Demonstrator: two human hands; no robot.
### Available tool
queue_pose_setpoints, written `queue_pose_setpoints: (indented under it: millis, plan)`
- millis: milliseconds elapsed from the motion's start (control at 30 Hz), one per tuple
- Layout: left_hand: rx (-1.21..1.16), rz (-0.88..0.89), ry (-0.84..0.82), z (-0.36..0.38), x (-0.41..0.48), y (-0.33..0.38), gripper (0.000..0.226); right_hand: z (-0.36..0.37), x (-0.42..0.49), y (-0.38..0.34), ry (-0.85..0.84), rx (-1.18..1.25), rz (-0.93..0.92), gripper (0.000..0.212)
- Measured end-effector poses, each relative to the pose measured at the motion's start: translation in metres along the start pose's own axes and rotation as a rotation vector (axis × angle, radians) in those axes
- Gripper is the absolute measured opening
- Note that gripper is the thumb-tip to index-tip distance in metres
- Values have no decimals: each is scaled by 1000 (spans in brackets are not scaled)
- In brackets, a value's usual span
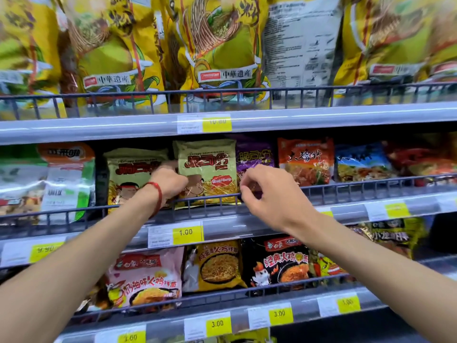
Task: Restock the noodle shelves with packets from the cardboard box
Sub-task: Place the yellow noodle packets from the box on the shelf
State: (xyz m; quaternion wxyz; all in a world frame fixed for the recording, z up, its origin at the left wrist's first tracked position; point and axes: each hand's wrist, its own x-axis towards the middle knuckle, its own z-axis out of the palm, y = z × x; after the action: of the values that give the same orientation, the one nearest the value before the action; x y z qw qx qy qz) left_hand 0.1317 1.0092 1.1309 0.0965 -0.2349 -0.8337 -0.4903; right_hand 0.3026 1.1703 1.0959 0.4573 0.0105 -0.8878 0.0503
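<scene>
Your left hand (170, 181) grips the pale green noodle packet (206, 169) on the middle shelf (346, 209); your right hand's (267, 194) fingers (243, 188) curl loosely, holding nothing.

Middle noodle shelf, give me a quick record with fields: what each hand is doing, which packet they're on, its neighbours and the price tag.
left hand: gripping the left edge of the pale green noodle packet
right hand: fingers curled at that packet's right edge, over the wire shelf rail
packet state: upright behind the rail
left neighbour: matching pale green packet
right neighbour: purple packet
price tag: yellow, reads 1.00
cardboard box: not in view
</scene>
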Motion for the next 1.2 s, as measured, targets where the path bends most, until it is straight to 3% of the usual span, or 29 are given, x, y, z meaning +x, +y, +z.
queue_pose_setpoints:
  millis: [133, 300, 433, 567, 833, 1200]
  plan:
    - [325, 24, 44, 1, -5, 2, 68, 4, -8, -1, -18, 40, -37, 11]
    - [477, 132, 211, -4, -21, -4, 86, 8, -18, -12, -53, 96, -59, 9]
    - [392, 447, 388, -13, -66, -13, 43, 13, -31, -33, -70, 101, -140, 13]
    - [710, 664, 352, -28, -115, -43, 32, 32, -47, -62, -76, -80, -273, 15]
    - [1094, 515, 162, -82, -219, -129, 31, 76, -105, -147, -199, -95, -326, 15]
    - [1157, 244, 2, -217, -391, -280, 26, 139, -214, -358, -427, 98, -334, 25]
